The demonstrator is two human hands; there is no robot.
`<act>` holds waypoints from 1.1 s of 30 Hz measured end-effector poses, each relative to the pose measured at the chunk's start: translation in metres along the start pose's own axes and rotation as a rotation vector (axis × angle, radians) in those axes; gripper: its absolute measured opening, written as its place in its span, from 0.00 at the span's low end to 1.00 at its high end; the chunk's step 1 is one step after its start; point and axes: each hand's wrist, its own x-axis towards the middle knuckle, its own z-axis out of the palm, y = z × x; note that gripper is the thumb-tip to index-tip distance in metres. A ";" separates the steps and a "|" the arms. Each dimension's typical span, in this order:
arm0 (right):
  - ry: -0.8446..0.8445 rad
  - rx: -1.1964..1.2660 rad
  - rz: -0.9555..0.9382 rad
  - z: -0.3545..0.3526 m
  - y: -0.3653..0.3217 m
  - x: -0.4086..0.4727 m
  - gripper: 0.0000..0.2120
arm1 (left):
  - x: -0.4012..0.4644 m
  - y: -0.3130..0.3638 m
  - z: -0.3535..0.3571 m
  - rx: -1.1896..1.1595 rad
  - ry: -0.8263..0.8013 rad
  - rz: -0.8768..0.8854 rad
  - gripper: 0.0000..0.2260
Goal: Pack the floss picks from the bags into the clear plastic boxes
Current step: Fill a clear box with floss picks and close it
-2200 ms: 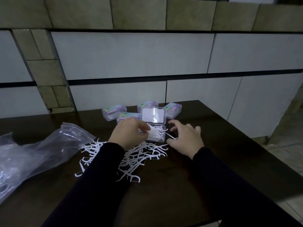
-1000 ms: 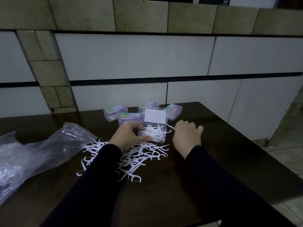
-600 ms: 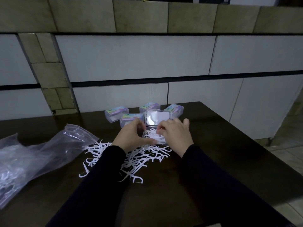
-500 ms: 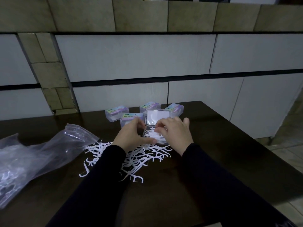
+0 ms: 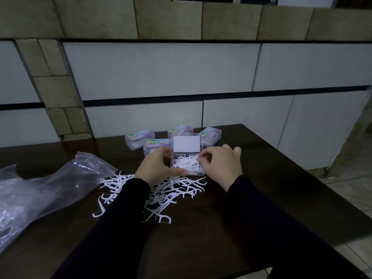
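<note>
Open box (image 5: 187,164): clear plastic, on the dark table (image 5: 251,198), between the two hands; long axis runs left-right across the view. Lid (image 5: 186,144) hinged at the far edge, standing up and facing the camera.
Box contents: white floss picks (image 5: 187,162) heaped in the tray, axes mixed, several ends poking above the rim; no common direction.
Loose pile (image 5: 161,194): floss picks scattered on the table just in front of the box and partly under the left sleeve; handles point every way; one at the near edge lies with its bow toward the camera.
Left hand (image 5: 158,168): holds the box's left side, thumb along the near left corner, fingers curled at the far left corner by the hinge.
Right hand (image 5: 220,165): at the box's right edge, fingertips curled in over the picks; whether a pick is pinched, cannot tell.
Closed boxes (image 5: 140,138): four, labelled, behind the open box near the wall.
Bag (image 5: 40,188): clear plastic, lying slack at far left, mouth toward the pile.
</note>
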 end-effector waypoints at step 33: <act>-0.376 -0.178 -0.274 -0.019 -0.025 -0.029 0.22 | -0.043 -0.009 -0.033 0.285 -0.140 0.060 0.38</act>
